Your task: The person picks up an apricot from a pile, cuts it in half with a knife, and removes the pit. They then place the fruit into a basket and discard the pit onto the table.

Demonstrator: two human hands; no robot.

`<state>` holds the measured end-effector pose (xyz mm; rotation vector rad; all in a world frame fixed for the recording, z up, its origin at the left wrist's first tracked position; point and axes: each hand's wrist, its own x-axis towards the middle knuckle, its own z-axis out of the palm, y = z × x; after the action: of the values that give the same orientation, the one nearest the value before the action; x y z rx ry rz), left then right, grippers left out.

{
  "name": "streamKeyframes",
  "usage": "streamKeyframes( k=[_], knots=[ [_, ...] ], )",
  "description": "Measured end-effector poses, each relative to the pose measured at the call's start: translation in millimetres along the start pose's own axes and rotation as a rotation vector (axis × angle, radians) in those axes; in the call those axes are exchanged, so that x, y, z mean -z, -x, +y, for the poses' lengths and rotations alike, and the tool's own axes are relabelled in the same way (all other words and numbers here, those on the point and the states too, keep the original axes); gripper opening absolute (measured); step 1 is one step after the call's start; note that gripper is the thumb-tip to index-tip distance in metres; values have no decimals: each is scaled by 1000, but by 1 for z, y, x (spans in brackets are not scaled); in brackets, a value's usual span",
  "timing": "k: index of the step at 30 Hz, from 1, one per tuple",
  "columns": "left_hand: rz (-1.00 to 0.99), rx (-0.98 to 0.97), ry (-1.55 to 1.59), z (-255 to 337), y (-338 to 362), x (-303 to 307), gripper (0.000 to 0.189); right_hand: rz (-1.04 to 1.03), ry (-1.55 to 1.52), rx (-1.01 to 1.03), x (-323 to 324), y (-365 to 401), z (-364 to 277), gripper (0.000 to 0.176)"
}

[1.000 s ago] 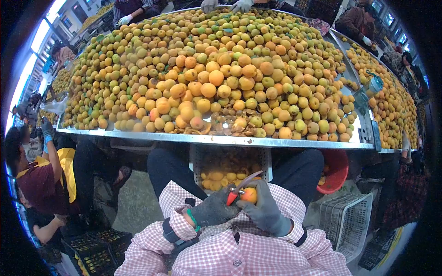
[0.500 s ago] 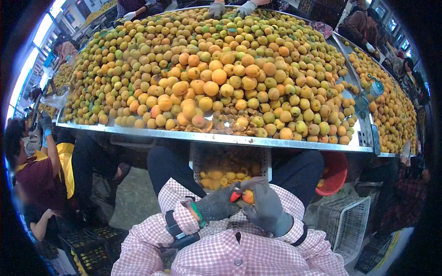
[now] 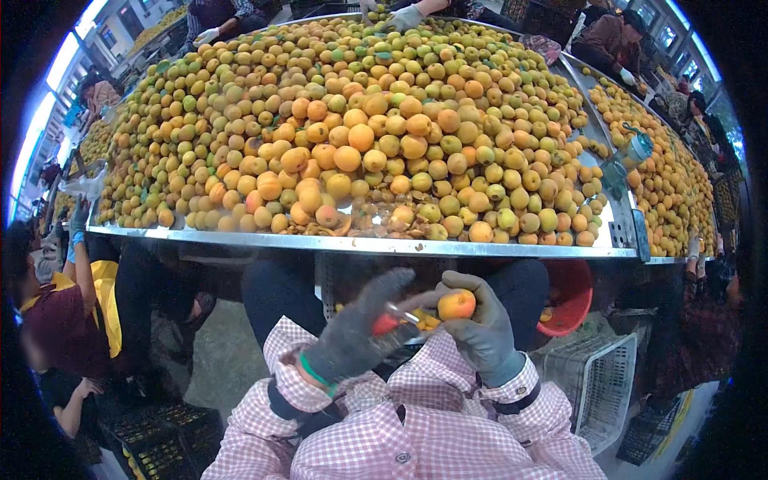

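Note:
My right hand (image 3: 488, 332), in a grey glove, holds a whole orange apricot (image 3: 456, 304) between thumb and fingers above my lap. My left hand (image 3: 360, 328), also gloved and smeared by motion, grips a small red-handled tool (image 3: 386, 323). Its metal end points toward the apricot, with a gap between them. The exact kind of tool is too blurred to tell. Behind both hands, a crate between my knees holds yellow apricot pieces (image 3: 426, 322), mostly hidden. Beyond it, a heap of apricots (image 3: 360, 136) covers the metal-edged table (image 3: 360, 244).
A red basin (image 3: 570, 300) and a white plastic crate (image 3: 596, 392) stand at my right. Scraps (image 3: 376, 218) lie near the table edge. A clear bottle (image 3: 628, 160) rests at the right divider. Co-workers' gloved hands (image 3: 406, 18) reach into the far side; another person (image 3: 68, 320) sits at left.
My hands have moved apart and up. The left hand with the red-handled tool has swung away from the apricot, which the right hand now holds higher and further right.

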<state>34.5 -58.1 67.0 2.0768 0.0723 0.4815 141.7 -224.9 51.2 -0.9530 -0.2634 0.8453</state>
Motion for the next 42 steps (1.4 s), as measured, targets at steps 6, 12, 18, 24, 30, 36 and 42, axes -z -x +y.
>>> streamKeyframes(
  k=[6,12,18,24,30,36,42],
  knots=[
    [-244,356,-269,7,11,-2,49,-108,133,99,-6,5,-1,55],
    [-255,246,-438,6,15,0,40,-182,163,52,-10,10,-2,50],
    [-258,208,-394,0,16,-6,37,-208,123,124,-14,9,6,53],
    [-118,190,-387,-12,8,-14,29,-101,-55,45,-31,-2,8,57],
    [-139,256,-383,-18,11,-21,27,-166,115,29,-19,-9,15,49],
    [-227,447,-359,-2,-1,-6,34,-156,-17,67,-21,-17,16,55],
    [-47,375,-178,-11,12,-28,33,-36,17,115,-39,-20,19,62]
  ],
)
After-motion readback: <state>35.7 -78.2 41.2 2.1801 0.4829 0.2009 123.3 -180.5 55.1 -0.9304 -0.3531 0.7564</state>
